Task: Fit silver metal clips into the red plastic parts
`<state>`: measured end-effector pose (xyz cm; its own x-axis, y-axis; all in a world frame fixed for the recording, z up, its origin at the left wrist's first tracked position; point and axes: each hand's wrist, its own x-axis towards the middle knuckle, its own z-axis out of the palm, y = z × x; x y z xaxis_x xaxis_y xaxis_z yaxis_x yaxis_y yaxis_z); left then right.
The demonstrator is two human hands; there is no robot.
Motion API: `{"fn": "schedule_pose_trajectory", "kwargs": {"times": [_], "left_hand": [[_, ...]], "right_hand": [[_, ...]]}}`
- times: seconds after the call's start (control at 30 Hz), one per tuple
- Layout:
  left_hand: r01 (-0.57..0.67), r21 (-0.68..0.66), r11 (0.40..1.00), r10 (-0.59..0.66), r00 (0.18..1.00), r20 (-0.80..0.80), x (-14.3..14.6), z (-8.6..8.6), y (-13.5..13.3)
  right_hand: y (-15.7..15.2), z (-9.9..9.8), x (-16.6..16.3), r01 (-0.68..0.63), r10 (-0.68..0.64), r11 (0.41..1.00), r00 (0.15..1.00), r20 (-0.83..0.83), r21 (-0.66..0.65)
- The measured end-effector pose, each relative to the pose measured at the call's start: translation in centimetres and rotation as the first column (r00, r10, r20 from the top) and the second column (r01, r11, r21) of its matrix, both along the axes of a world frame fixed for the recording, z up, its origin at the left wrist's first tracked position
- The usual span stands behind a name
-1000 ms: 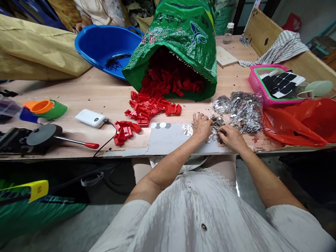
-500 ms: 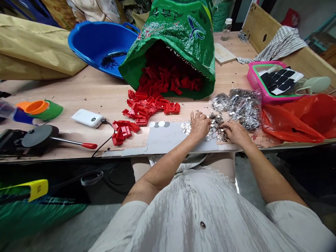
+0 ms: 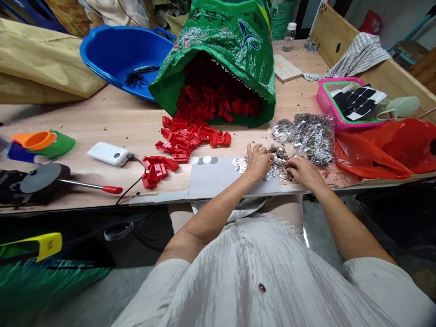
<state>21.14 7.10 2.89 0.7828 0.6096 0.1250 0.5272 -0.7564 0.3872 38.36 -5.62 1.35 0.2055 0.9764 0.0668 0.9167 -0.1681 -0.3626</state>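
Observation:
My left hand [image 3: 258, 161] and my right hand [image 3: 302, 171] rest on the wooden table's front edge, both curled into a loose heap of small shiny metal pieces [image 3: 279, 162]. The fingers of each hand are bent and pinched among the pieces; what they grip is too small to name. A clear bag of the same metal pieces [image 3: 312, 136] lies just beyond my right hand. A grey card [image 3: 218, 179] lies under my left hand. Red plastic clips [image 3: 185, 138] spill from a tipped green woven sack [image 3: 231, 50] to the left of my hands.
A blue basin [image 3: 119, 56] stands at the back left. A white power bank [image 3: 108, 153], stacked funnels [image 3: 42, 143] and a black hand press with a red-tipped lever [image 3: 44, 179] lie left. A pink basket [image 3: 329, 106] and a red plastic bag [image 3: 384, 150] sit right.
My right hand has shifted slightly forward within the metal pieces. My left hand stays in about the same place. The view has drifted a little to the right.

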Motion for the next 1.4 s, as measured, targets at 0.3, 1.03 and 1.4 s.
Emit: {"fn": "schedule_pose_trajectory", "kwargs": {"times": [0.3,1.03,1.4], "left_hand": [[0.125,0.052,0.991,-0.125,0.992,0.004,1.4,-0.5,-0.8],[0.105,0.060,0.993,-0.107,0.994,0.033,2.3,-1.1,-1.1],[-0.059,0.145,0.988,0.034,0.985,0.171,-2.6,-1.1,1.4]], "right_hand": [[0.1,0.1,0.1,0.073,-0.073,0.997,0.997,0.011,-0.004],[0.1,-0.2,-0.5,0.034,-0.034,0.999,0.999,0.010,0.036],[1.5,0.2,-0.4,-0.028,0.036,0.969,0.999,-0.027,0.244]]}}
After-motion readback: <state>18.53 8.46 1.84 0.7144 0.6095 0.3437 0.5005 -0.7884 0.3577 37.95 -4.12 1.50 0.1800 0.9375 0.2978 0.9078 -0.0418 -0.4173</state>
